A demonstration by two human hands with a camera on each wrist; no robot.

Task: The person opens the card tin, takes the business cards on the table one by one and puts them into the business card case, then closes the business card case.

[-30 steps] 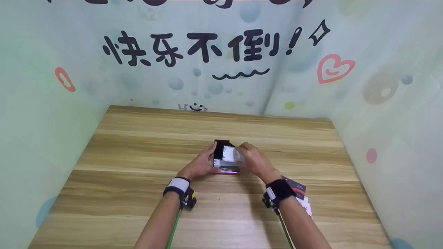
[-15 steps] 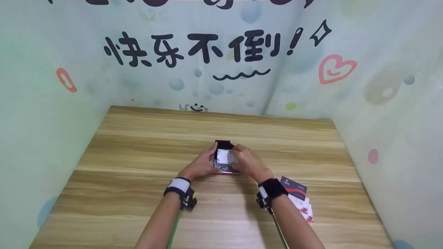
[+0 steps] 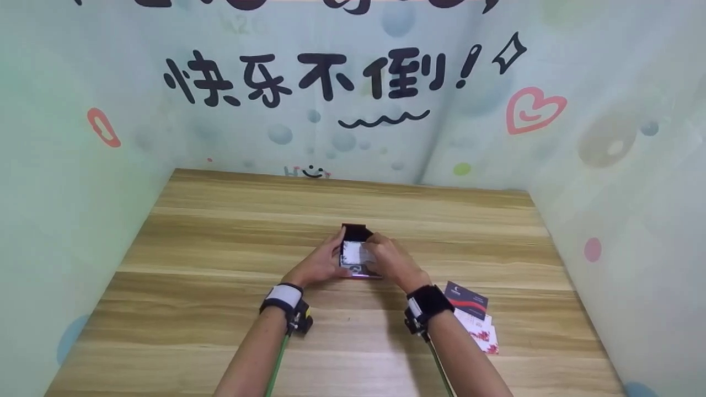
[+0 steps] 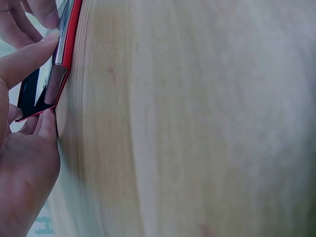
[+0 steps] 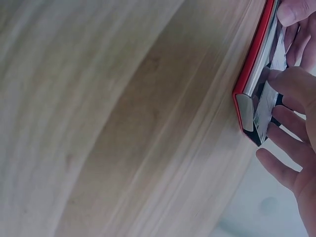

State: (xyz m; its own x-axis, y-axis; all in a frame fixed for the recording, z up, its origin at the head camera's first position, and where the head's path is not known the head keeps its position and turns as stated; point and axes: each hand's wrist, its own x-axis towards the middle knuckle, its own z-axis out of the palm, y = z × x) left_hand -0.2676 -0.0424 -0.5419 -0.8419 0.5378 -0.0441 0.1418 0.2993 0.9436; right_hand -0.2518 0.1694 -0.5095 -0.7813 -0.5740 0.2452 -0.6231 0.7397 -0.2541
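A card case with a black lining (image 3: 354, 232) sits on the wooden table, its flap raised at the back. Its red cover (image 4: 72, 39) and shiny metal frame show in both wrist views. My left hand (image 3: 320, 261) grips the case along its left side, thumb near the front corner. Between the thumb and fingers of my right hand (image 3: 392, 260) is a white card (image 3: 352, 253) with dark printed edges. The card lies at a slant against the metal frame in the right wrist view, partly in the case. My right fingers cover its right side.
Several cards lie overlapped to the right of my right wrist: a dark grey card with a red stripe (image 3: 468, 300) on top, white cards with red flowers (image 3: 487, 337) under it. Printed cloth walls (image 3: 353, 143) enclose the table's back and sides.
My right hand has moved left and slightly toward me, bringing the white card down into the case. The left hand keeps its grip. The loose cards at right have come into fuller view.
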